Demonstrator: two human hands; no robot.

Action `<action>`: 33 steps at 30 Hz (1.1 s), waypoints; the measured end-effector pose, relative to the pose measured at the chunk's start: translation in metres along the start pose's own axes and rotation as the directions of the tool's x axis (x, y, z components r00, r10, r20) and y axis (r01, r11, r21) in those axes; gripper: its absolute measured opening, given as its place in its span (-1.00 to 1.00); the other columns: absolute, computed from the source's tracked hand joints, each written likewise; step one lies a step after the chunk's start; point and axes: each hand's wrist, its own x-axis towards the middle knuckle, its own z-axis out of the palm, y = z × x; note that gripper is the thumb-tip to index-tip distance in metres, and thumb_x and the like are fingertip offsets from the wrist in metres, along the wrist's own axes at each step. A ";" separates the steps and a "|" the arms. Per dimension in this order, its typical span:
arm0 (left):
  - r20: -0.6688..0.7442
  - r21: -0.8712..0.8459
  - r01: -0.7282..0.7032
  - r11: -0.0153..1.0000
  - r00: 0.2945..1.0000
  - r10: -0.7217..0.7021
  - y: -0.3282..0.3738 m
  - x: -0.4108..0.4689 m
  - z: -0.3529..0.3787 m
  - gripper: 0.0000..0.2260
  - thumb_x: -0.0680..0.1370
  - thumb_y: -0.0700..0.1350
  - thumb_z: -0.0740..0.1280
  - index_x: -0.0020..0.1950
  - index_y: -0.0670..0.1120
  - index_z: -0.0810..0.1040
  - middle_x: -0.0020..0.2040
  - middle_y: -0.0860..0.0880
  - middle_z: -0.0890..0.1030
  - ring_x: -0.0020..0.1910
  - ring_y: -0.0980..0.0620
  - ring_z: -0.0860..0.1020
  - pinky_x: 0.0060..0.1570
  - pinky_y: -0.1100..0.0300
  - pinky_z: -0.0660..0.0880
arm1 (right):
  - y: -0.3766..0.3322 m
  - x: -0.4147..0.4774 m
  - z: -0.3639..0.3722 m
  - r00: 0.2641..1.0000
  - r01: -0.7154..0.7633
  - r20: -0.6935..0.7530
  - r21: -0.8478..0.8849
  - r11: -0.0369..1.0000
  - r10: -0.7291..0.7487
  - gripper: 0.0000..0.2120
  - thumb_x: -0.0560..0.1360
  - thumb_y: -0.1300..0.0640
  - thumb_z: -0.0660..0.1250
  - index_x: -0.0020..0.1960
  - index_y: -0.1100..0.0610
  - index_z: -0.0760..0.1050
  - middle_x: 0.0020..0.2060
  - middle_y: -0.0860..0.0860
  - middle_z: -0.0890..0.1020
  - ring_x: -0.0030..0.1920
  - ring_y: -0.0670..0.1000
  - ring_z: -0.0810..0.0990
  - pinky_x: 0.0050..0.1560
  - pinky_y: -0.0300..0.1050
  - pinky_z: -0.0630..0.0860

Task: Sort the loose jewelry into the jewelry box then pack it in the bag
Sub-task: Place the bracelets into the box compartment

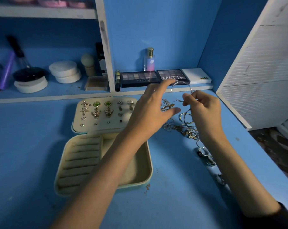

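**Hoop earring lifted from the loose pile, jewelry box lying open**

The hoop earring (181, 82), a large thin silver ring of wire, is hanging above the desk (173, 195) at about 12 o'clock from the pile. The right hand (204, 109) is pinching it low on its rim between thumb and forefinger, with the other fingers curled in. The hoop is probably very light and springy. Its wire is likely to bend if squeezed across the ring, so a gentle pinch near the clasp end is suiting it best.

The left hand (150, 111) is hovering at 9 o'clock from the hoop, fingers spread wide and holding nothing. The loose jewelry (184, 126), a tangle of chains and hoops, is lying just beneath both hands. Fine chains may be snagging on one another, so single pieces want lifting slowly. Several rings (203, 152) are trailing away from the pile toward 5 o'clock.

The jewelry box (146, 171) is sitting at 8 o'clock from the pile. Its lid panel (103, 128) is already carrying rows of earrings, while its ring rolls (80, 161) are looking unfilled. Its compartment (133, 169) is partly hidden under the left forearm.

Eyeshadow palettes (172, 76) and a perfume bottle (150, 61) are standing on the shelf at 12 o'clock. No bag is showing
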 end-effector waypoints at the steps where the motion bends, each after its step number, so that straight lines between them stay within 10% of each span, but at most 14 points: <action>1: -0.004 0.024 -0.056 0.998 0.998 0.056 -0.002 0.001 -0.001 -0.52 0.45 0.03 0.45 0.35 0.14 0.42 0.11 0.13 0.40 -0.13 0.15 0.48 -0.07 0.32 0.38 | 0.001 0.001 0.000 1.000 -0.012 0.020 -0.006 1.000 0.012 -0.73 0.50 0.18 0.30 -0.33 0.30 0.42 -0.68 -0.13 0.34 -0.57 -0.13 0.20 -0.48 -0.24 0.17; 10: -0.003 0.060 -0.231 0.971 0.973 0.231 -0.014 0.001 -0.010 -0.83 0.51 -0.06 0.38 0.09 0.00 0.59 -0.08 0.12 0.61 -0.24 0.16 0.53 -0.11 0.09 0.52 | -0.006 0.001 -0.007 0.981 -0.020 0.193 -0.083 0.996 0.036 -0.68 0.50 0.17 0.31 -0.42 0.15 0.39 -0.57 -0.04 0.25 -0.51 -0.06 0.17 -0.49 -0.24 0.11; 15: 0.021 -0.134 -0.094 0.987 0.995 0.097 -0.014 -0.002 -0.020 -0.62 0.47 -0.04 0.44 0.25 0.06 0.45 -0.11 0.12 0.58 -0.25 0.20 0.55 -0.25 0.27 0.46 | -0.011 -0.003 -0.007 0.950 -0.049 0.304 -0.067 0.997 0.067 -0.69 0.51 0.15 0.31 -0.41 0.14 0.41 -0.60 -0.07 0.25 -0.52 -0.06 0.16 -0.50 -0.23 0.10; 20: -0.026 -0.267 0.124 0.956 0.990 -0.135 -0.022 -0.006 -0.034 -0.88 0.50 -0.23 0.39 0.03 -0.11 0.64 -0.32 0.03 0.62 -0.45 0.19 0.56 -0.36 0.28 0.50 | -0.019 -0.017 -0.001 0.856 -0.036 0.515 -0.014 0.999 0.038 -0.70 0.47 -0.04 0.36 -0.30 0.16 0.52 -0.56 -0.05 0.20 -0.47 0.00 0.09 -0.45 -0.14 0.01; 23: -0.004 -0.166 0.222 0.961 0.974 -0.225 -0.029 -0.017 -0.057 -0.93 0.48 -0.25 0.41 -0.09 -0.10 0.65 -0.36 0.03 0.64 -0.54 0.17 0.55 -0.48 0.36 0.45 | -0.025 -0.021 0.001 0.806 -0.129 0.588 0.060 0.990 0.070 -0.61 0.34 -0.19 0.35 -0.13 0.16 0.58 -0.50 -0.03 0.21 -0.47 -0.04 0.10 -0.49 -0.22 0.04; 26: 0.115 -0.010 0.257 0.966 0.960 -0.254 -0.031 -0.036 -0.075 -0.91 0.44 -0.22 0.45 -0.22 -0.06 0.60 -0.38 0.04 0.65 -0.53 0.14 0.57 -0.50 0.41 0.42 | -0.028 -0.024 0.004 0.742 -0.174 0.670 0.169 0.970 0.017 -0.85 0.38 0.13 0.42 -0.05 0.13 0.58 -0.47 -0.02 0.28 -0.46 -0.05 0.19 -0.47 -0.30 0.17; 33: 0.158 0.341 0.148 0.928 0.964 -0.212 -0.033 -0.063 -0.088 -0.96 0.47 -0.08 0.44 -0.11 0.04 0.66 -0.27 0.17 0.56 -0.24 0.27 0.49 -0.15 0.29 0.46 | -0.032 -0.045 0.029 0.688 0.183 0.693 0.120 0.976 -0.214 -0.80 0.53 0.31 0.26 0.03 0.04 0.48 -0.29 0.00 0.66 -0.25 0.09 0.53 -0.16 -0.18 0.45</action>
